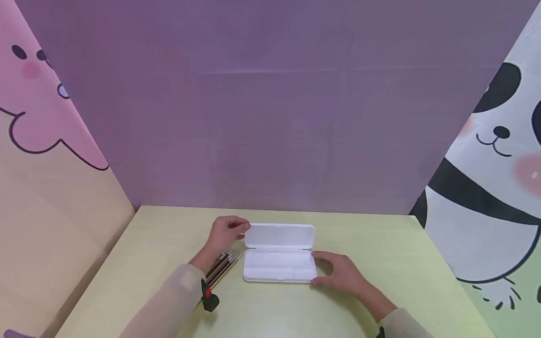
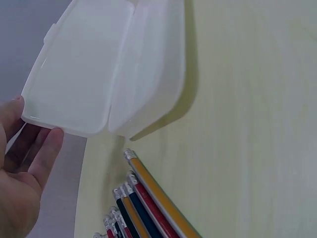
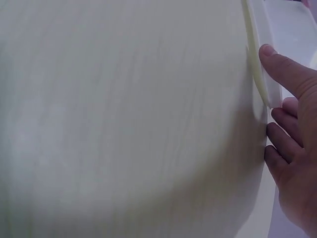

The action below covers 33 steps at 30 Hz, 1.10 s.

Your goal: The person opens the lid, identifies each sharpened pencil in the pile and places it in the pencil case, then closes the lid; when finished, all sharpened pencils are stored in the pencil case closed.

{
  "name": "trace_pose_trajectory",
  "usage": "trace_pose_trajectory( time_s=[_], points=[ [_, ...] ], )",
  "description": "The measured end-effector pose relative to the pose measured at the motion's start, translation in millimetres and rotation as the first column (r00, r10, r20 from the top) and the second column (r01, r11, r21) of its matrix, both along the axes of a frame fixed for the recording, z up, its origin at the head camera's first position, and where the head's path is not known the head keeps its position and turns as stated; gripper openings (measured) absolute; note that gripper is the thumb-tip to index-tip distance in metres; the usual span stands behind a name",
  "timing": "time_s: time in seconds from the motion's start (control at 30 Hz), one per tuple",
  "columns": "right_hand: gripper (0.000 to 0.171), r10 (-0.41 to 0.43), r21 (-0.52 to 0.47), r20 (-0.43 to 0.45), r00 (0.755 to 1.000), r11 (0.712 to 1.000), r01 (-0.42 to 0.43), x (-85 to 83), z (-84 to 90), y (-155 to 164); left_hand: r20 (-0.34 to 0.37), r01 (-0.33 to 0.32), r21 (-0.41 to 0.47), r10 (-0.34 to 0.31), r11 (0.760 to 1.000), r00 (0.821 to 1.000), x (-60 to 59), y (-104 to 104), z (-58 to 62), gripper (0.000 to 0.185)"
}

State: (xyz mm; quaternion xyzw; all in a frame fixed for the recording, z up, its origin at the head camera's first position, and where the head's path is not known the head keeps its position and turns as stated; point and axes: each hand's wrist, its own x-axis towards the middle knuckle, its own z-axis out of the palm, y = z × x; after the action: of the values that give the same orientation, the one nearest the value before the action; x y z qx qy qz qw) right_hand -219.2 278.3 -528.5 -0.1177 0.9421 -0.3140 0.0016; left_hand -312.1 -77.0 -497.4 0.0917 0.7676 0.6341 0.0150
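A white plastic pencil case (image 1: 279, 265) lies on the table with its hinged lid (image 1: 280, 236) raised at the back, its inside bare. My left hand (image 1: 228, 232) pinches the lid's left corner between thumb and fingers. In the left wrist view the thumb (image 2: 14, 111) is on the lid's inner edge and the other fingers are behind it. At the other end of the case, my right hand (image 1: 342, 274) holds the base, thumb at the front corner and fingers by the back corner. In the right wrist view the thumb (image 3: 285, 67) rests along the case's front wall.
Several pencils (image 2: 153, 203) with eraser ends, in yellow, red and dark colours, lie bunched left of the case, partly under my left forearm. The pale yellow table (image 1: 367, 239) meets a purple backdrop (image 1: 274, 117). Cartoon-printed panels stand at both sides.
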Motion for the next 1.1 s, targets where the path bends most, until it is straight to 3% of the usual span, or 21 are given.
trace_pose_trajectory(
  time_s=[0.23,0.4,0.7,0.93,1.1],
  points=[
    [0.077,0.017,0.047,-0.031,0.999,0.999,-0.016,1.2,-1.6,-4.3,0.066,-0.039,0.054,0.036,0.998,0.997,-12.4,2.7,1.1,0.010],
    [0.079,0.018,0.045,-0.041,0.999,0.999,-0.016,3.9,-3.0,-7.6,0.084,-0.093,0.005,0.092,0.996,0.992,-15.7,6.7,2.2,0.010],
    [0.069,-0.035,0.061,-0.060,0.998,0.997,0.038,8.9,1.6,-7.2,0.101,-0.116,-0.055,0.121,0.992,0.988,-18.5,16.8,5.4,0.012],
    [0.075,-0.046,0.079,-0.018,0.999,0.996,0.047,11.3,10.4,-7.9,0.187,-0.107,-0.007,0.107,0.994,0.977,-20.8,19.9,2.7,0.016],
    [0.077,-0.020,0.104,0.004,1.000,0.994,0.019,12.8,19.6,-13.2,0.251,-0.126,-0.050,0.135,0.991,0.959,-20.1,17.8,-0.5,0.019]
  ],
)
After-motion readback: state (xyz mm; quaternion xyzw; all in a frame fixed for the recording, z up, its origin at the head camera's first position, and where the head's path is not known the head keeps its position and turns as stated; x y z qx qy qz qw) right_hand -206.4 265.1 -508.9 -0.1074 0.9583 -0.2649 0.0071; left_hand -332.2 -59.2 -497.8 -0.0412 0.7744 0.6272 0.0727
